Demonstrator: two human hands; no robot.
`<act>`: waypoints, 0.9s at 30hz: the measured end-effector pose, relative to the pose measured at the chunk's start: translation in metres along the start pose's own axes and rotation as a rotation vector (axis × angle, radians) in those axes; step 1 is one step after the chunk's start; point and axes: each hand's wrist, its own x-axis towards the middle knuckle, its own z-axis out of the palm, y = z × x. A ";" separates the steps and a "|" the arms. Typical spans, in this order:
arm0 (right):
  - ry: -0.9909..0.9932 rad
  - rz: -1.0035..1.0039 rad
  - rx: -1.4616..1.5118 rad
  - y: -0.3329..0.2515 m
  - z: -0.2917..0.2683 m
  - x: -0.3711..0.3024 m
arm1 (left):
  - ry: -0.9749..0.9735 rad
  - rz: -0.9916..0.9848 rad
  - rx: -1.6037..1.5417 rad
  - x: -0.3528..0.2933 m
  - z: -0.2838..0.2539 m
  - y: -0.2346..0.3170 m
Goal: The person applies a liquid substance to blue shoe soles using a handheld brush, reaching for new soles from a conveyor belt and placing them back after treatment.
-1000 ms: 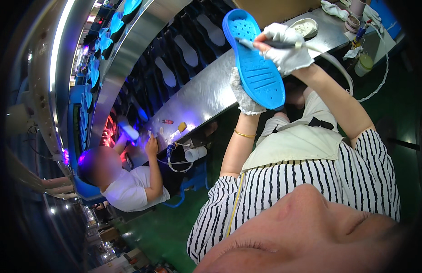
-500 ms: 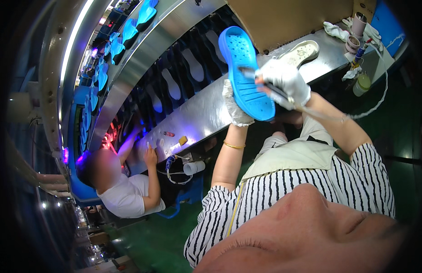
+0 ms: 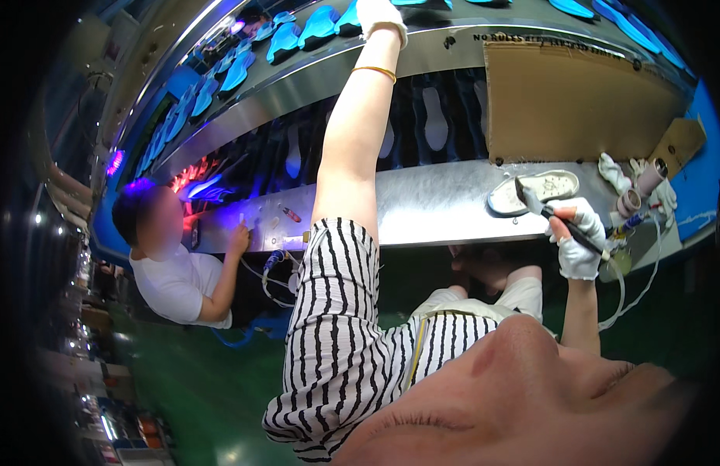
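My left arm stretches far ahead over the bench. The gloved left hand (image 3: 381,17) is at the upper conveyor belt, among blue shoe soles (image 3: 319,23); its fingers run out of the picture's top edge. Whether it grips a sole cannot be seen. In my right hand (image 3: 582,247), wearing a white glove with bare fingertips, is a brush (image 3: 548,210) with a black handle, dark bristles and a thin tube at its rear. The bristles show in front of a cream shoe-shaped piece with holes (image 3: 558,185), lying on the metal bench.
A large cardboard sheet (image 3: 577,105) stands behind the metal bench (image 3: 430,206). Dark and grey soles (image 3: 435,120) line a lower level. Pinkish cylinders (image 3: 651,177) and a glove (image 3: 614,172) lie at right. Left, a co-worker in a white shirt (image 3: 177,283) sits at the bench.
The blue sole that my left hand held up has left that spot, and the hand has moved ahead to the upper belt. My right hand with the brush has moved right and nearer me.
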 end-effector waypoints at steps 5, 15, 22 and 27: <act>-0.043 0.068 -0.034 0.015 -0.011 0.007 | 0.061 -0.011 1.893 0.010 -0.061 -0.016; -0.131 0.253 0.009 0.035 0.018 0.019 | 0.284 -0.235 1.833 0.011 -0.133 -0.002; -0.174 0.313 -0.061 0.040 0.034 0.016 | 0.382 -0.354 2.090 0.001 -0.165 0.015; -0.170 0.297 -0.126 0.052 0.030 0.014 | 0.506 -0.173 2.179 -0.022 -0.146 0.014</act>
